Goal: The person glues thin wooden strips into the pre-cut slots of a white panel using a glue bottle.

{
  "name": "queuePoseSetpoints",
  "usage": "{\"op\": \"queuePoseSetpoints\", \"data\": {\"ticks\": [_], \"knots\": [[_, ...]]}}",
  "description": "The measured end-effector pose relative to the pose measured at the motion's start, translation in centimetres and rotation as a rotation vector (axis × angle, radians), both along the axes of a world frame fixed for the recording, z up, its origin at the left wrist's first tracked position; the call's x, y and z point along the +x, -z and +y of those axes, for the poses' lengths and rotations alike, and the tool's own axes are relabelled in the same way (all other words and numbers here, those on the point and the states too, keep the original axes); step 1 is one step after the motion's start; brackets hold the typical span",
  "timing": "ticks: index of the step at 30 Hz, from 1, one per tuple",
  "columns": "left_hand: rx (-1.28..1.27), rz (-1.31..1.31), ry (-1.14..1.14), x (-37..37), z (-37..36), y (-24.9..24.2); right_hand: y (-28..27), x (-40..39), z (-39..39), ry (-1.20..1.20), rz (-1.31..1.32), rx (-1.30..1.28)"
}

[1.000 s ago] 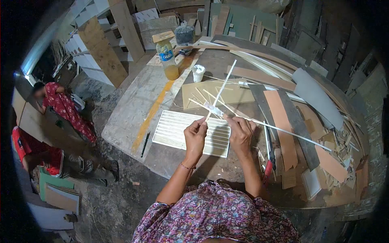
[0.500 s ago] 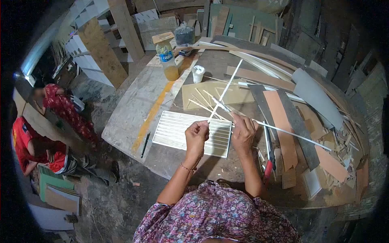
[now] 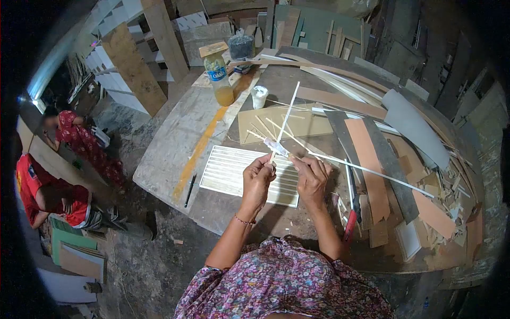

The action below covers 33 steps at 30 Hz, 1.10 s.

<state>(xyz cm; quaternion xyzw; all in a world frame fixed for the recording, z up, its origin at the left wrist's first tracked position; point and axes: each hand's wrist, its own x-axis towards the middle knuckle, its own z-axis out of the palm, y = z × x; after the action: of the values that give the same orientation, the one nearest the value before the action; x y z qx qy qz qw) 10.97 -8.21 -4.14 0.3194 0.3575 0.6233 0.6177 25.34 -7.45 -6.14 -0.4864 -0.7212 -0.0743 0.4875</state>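
Pinched between the fingers of my left hand point(image 3: 257, 181) is a thin white wooden strip point(image 3: 290, 106), pointing up and away over the table. My right hand point(image 3: 312, 176) grips a small brush point(image 3: 277, 147), its white-coated end against the strip just beyond my left fingertips. Below both hands lies a white slatted panel point(image 3: 226, 170), partly covered by them. Several thin sticks point(image 3: 261, 126) are spread on a tan board point(image 3: 247, 118) beyond the panel. A plastic cup point(image 3: 259, 95) with white stuff in it stands behind that board.
A cut-off bottle of amber liquid point(image 3: 223, 95) stands at the back left. A dark pen-like tool point(image 3: 190, 190) lies left of the panel, a red-handled tool point(image 3: 350, 226) to the right. Wood strips and offcuts point(image 3: 366, 170) crowd the right side. Two people point(image 3: 56, 186) are at the left.
My right hand has moved the brush left and down along the strip, closer to my left fingers. The strip's far end has swung left.
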Motion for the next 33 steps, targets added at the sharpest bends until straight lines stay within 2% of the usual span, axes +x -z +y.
{"op": "queuePoseSetpoints", "data": {"ticks": [3, 12, 17, 33], "knots": [[-0.017, 0.041, -0.019, -0.2, 0.1, 0.4, -0.1, -0.1, -0.2, -0.035, -0.002, -0.018], [-0.114, -0.183, -0.016, -1.3, 0.4, 0.5, 0.3, 1.5, -0.3, 0.050, -0.047, -0.009], [-0.055, -0.106, -0.069, -1.8, 0.5, -0.4, 0.5, 2.8, 0.1, 0.111, 0.031, -0.009], [0.006, 0.225, -0.146, -0.5, 0.5, 1.1, -1.2, 1.3, 1.5, 0.136, -0.035, -0.005]]}}
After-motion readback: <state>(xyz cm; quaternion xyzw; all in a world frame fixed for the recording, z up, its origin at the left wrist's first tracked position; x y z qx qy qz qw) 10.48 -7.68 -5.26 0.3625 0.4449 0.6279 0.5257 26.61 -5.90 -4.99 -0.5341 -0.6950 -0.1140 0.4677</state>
